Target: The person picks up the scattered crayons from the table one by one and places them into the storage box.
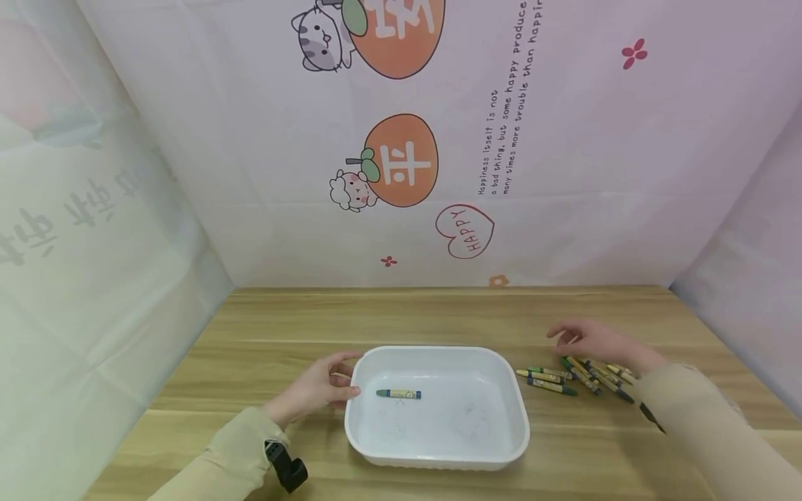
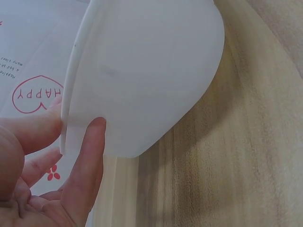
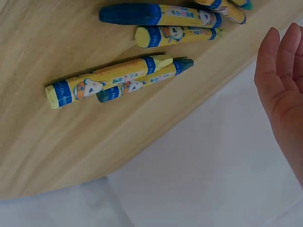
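Observation:
A white plastic tray point(image 1: 438, 456) rests on the wooden table, with one green oil pastel point(image 1: 398, 394) lying in its left part. My left hand point(image 1: 319, 386) holds the tray at its left side; in the left wrist view the thumb point(image 2: 38, 127) meets the rim and a finger point(image 2: 92, 156) lies against the outer wall. Over to the right, my right hand point(image 1: 592, 342) hovers just behind a loose group of yellow-wrapped oil pastels point(image 1: 583, 376). Its fingers are relaxed, and nothing shows in them. In the right wrist view, the hand point(image 3: 286, 80) is apart from a dark blue pastel point(image 3: 161, 15).
Nearest the tray's right side lie several pastels, one of them yellow-tipped point(image 3: 109, 80) in the right wrist view. A printed white cloth point(image 1: 564, 229) rises behind the table's back edge, with more cloth at both sides. Bare wood point(image 1: 301, 320) stretches behind the left hand.

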Motion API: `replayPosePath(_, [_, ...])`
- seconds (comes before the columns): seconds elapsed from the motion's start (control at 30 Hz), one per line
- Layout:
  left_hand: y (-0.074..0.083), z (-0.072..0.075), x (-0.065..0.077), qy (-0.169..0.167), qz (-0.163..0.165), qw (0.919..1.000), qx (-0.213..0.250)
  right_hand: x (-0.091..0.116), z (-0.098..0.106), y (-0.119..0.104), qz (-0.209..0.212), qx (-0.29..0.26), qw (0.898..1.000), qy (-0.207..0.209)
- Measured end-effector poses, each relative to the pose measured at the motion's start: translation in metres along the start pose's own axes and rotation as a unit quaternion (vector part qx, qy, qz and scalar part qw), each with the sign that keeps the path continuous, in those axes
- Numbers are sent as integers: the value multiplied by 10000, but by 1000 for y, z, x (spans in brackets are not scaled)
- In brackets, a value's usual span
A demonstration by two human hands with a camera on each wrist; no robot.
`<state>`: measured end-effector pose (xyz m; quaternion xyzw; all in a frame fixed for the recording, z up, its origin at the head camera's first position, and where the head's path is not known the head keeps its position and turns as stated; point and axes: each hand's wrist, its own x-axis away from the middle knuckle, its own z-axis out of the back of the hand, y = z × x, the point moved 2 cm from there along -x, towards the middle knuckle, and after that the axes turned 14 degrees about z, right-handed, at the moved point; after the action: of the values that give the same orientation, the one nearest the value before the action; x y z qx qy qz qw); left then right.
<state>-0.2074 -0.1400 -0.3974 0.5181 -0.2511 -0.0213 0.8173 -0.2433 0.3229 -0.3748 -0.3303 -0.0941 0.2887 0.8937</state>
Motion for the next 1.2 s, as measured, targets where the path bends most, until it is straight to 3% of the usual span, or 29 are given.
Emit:
replayPosePath(0.27, [-2, -1, -2, 37, 47, 10000, 58, -7, -16, 12, 225, 190, 9996, -36])
replayPosePath(0.67, [-1, -1, 1, -54, -52, 9999, 141, -12, -29, 15, 675, 466, 9956, -462])
replayPosePath(1.2, [-1, -1, 2, -90, -41, 9999, 117, -16, -35, 16, 565, 676, 9948, -518])
